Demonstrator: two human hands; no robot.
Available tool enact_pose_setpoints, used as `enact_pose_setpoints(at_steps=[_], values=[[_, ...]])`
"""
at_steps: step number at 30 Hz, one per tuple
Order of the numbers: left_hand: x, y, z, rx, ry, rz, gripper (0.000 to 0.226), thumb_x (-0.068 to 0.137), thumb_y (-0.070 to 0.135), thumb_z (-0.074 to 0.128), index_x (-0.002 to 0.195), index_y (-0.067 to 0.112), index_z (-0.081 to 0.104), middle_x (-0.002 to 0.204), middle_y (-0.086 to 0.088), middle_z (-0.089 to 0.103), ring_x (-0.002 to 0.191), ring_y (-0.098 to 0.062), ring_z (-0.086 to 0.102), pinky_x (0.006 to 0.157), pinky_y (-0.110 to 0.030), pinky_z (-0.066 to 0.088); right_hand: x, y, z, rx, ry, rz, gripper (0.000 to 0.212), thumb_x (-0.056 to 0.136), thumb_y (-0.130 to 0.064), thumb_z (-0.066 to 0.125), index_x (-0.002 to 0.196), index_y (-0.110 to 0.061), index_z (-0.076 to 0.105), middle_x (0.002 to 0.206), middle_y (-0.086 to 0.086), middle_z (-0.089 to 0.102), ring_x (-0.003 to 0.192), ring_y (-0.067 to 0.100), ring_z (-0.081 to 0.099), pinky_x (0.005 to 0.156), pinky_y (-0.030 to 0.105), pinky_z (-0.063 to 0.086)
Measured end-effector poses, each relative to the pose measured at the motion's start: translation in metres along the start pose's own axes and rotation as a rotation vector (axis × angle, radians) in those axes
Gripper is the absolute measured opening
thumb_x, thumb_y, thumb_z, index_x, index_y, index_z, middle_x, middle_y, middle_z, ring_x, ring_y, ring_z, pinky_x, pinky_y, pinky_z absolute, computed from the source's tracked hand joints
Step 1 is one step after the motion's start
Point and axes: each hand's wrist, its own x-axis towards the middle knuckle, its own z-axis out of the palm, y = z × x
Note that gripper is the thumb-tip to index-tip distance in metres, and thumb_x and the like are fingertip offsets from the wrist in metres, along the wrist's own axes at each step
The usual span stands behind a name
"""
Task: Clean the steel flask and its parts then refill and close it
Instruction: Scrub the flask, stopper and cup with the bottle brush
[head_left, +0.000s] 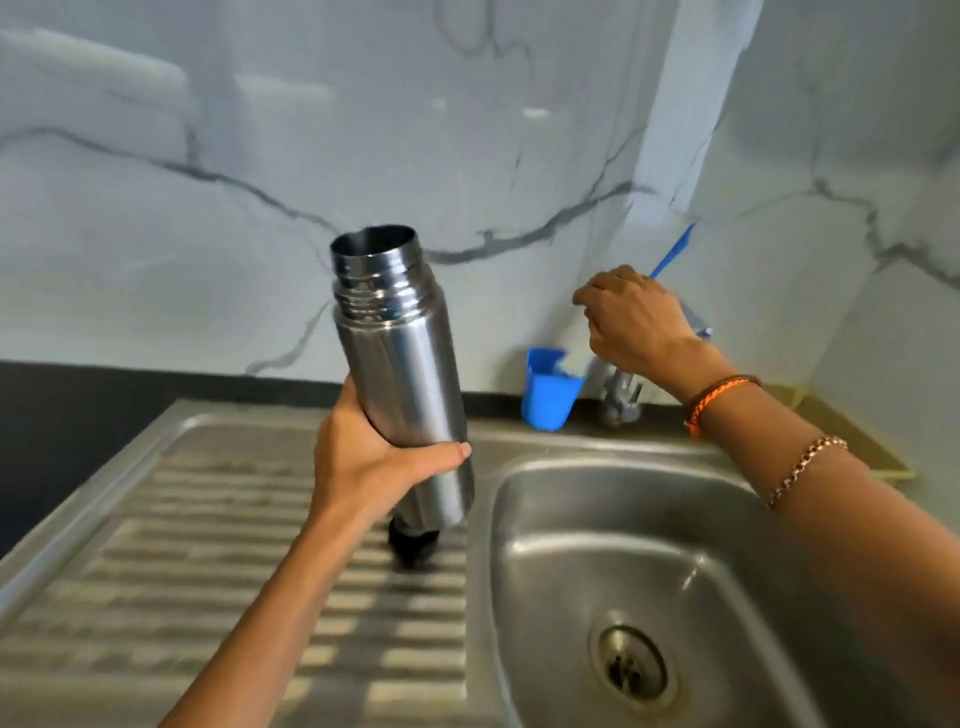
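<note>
Shown mid-clean: the left hand (374, 462) grips the uncapped steel flask (400, 374) round its lower body, mouth up, above the ribbed drainboard (208, 571). The right hand (636, 317) curls around a blue-handled brush (672, 249) by the tap (621, 395). Likely next: feeding the brush into the flask. A dark part (413, 545) lies below; marble wall (260, 156) behind the sink (675, 545).

Blue cup (549, 395) sits at one o'clock behind the sink (597, 551), tap (621, 397) just beside it, marble wall (260, 156) across twelve, ribbed drainboard (208, 571) at eight.
</note>
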Motion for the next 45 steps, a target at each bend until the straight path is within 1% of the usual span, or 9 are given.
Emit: enact_pose_setpoints(at_steps=[3, 7, 11, 19, 23, 28, 33, 37, 45], values=[[0.015, 0.02, 0.034, 0.098, -0.063, 0.04, 0.081, 0.03, 0.033, 0.088, 0.1, 0.028, 0.047, 0.09, 0.008, 0.062, 0.082, -0.017, 0.061, 0.074, -0.031, 0.051, 0.028, 0.042, -0.003, -0.094, -0.211, 0.084, 0.033, 0.091, -0.007, 0.043, 0.123, -0.004, 0.05, 0.126, 0.012, 0.05, 0.121, 0.029, 0.043, 0.091, 0.039, 0.042], [0.029, 0.021, 0.07, 0.127, -0.113, 0.026, 0.077, 0.045, 0.018, 0.09, 0.107, 0.027, 0.044, 0.091, 0.008, 0.057, 0.084, -0.015, 0.058, 0.075, -0.028, 0.046, 0.055, 0.082, 0.014, -0.365, -0.406, -0.044, 0.029, 0.093, -0.017, 0.046, 0.121, -0.009, 0.052, 0.125, 0.01, 0.053, 0.12, 0.026, 0.045, 0.094, 0.033, 0.04], [0.041, 0.01, 0.092, 0.116, -0.109, -0.007, 0.078, 0.046, 0.019, 0.09, 0.108, 0.026, 0.044, 0.085, 0.016, 0.052, 0.079, -0.009, 0.055, 0.075, -0.027, 0.046, 0.076, 0.102, 0.039, -0.547, -0.428, -0.11, 0.026, 0.094, -0.022, 0.047, 0.119, -0.017, 0.054, 0.122, 0.004, 0.056, 0.118, 0.022, 0.047, 0.099, 0.031, 0.036], [0.054, -0.001, 0.101, 0.14, -0.039, -0.051, 0.088, 0.044, 0.024, 0.091, 0.12, 0.019, 0.048, 0.098, 0.006, 0.058, 0.091, -0.017, 0.058, 0.083, -0.035, 0.05, 0.1, 0.094, 0.018, -0.666, -0.079, -0.235, 0.024, 0.09, -0.008, 0.05, 0.106, -0.02, 0.063, 0.111, -0.001, 0.064, 0.111, 0.022, 0.053, 0.101, 0.033, 0.033], [0.051, -0.004, 0.101, 0.191, -0.051, -0.042, 0.087, 0.042, 0.027, 0.091, 0.118, 0.02, 0.048, 0.098, 0.006, 0.059, 0.091, -0.016, 0.059, 0.082, -0.034, 0.05, 0.093, 0.068, 0.042, -0.707, -0.119, -0.272, 0.016, 0.09, -0.011, 0.053, 0.103, -0.016, 0.06, 0.11, 0.001, 0.062, 0.11, 0.023, 0.052, 0.101, 0.033, 0.031], [0.048, -0.01, 0.095, 0.229, -0.05, -0.021, 0.078, 0.039, 0.034, 0.091, 0.103, 0.028, 0.047, 0.089, 0.012, 0.059, 0.085, -0.014, 0.06, 0.078, -0.032, 0.05, 0.103, 0.088, 0.015, -0.628, -0.139, -0.139, 0.015, 0.088, -0.011, 0.057, 0.103, -0.012, 0.058, 0.111, 0.005, 0.063, 0.112, 0.024, 0.052, 0.1, 0.033, 0.033], [0.04, -0.011, 0.097, 0.244, -0.034, -0.048, 0.086, 0.039, 0.035, 0.091, 0.113, 0.021, 0.05, 0.1, 0.004, 0.061, 0.09, -0.017, 0.061, 0.082, -0.034, 0.05, 0.078, 0.076, 0.031, -0.615, -0.189, -0.136, 0.013, 0.089, -0.016, 0.056, 0.102, -0.012, 0.057, 0.106, 0.004, 0.063, 0.108, 0.023, 0.053, 0.096, 0.031, 0.034], [0.031, -0.009, 0.095, 0.244, -0.008, -0.035, 0.086, 0.039, 0.034, 0.092, 0.113, 0.02, 0.051, 0.101, 0.002, 0.063, 0.09, -0.018, 0.061, 0.083, -0.037, 0.052, 0.07, 0.083, 0.022, -0.597, -0.062, -0.098, 0.01, 0.087, -0.012, 0.058, 0.097, -0.013, 0.061, 0.101, 0.004, 0.065, 0.104, 0.023, 0.055, 0.095, 0.032, 0.034], [0.025, 0.01, 0.074, 0.274, 0.012, 0.021, 0.085, 0.039, 0.036, 0.091, 0.111, 0.017, 0.051, 0.102, -0.002, 0.064, 0.09, -0.022, 0.061, 0.083, -0.039, 0.052, 0.023, 0.126, -0.031, -0.342, 0.055, 0.267, 0.016, 0.086, -0.011, 0.054, 0.097, -0.009, 0.065, 0.093, 0.012, 0.065, 0.097, 0.03, 0.055, 0.094, 0.034, 0.029]])
